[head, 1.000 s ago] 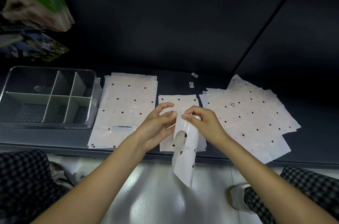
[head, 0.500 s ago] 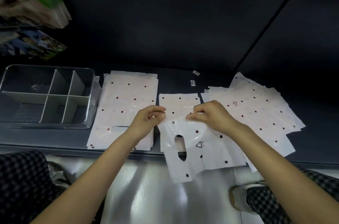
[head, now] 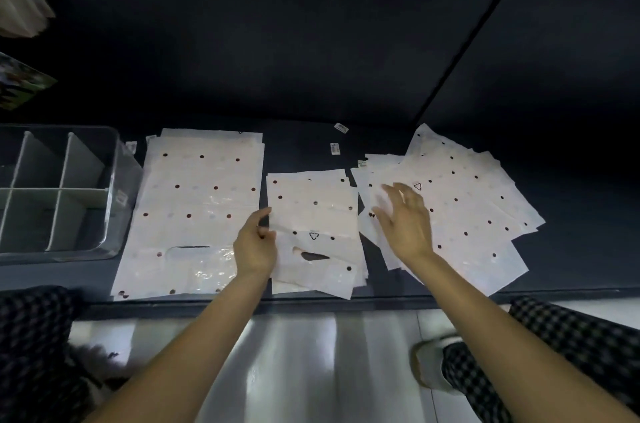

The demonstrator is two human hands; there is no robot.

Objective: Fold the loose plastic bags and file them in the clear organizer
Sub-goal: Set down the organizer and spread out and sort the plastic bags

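Three lots of white dotted plastic bags lie on the dark shelf. A small middle stack (head: 313,211) has a bag with a handle cut-out (head: 313,256) on top. My left hand (head: 254,246) pinches that top bag at its left edge. My right hand (head: 403,218), fingers spread and blurred, hovers over the loose pile of bags (head: 464,207) on the right and holds nothing. A large flat stack (head: 194,207) lies on the left. The clear organizer (head: 114,180) with white dividers stands at the far left; its visible compartments hold no bags.
Two small labels (head: 335,148) lie on the shelf behind the middle stack. Green and printed packages (head: 17,83) hang at the upper left. Checked trouser legs (head: 568,346) and a shoe (head: 429,363) sit below the shelf edge on a pale floor.
The bag that both hands held up in front of the shelf was spread out and now lies on the middle stack. My right hand let go and moved right over the loose pile.
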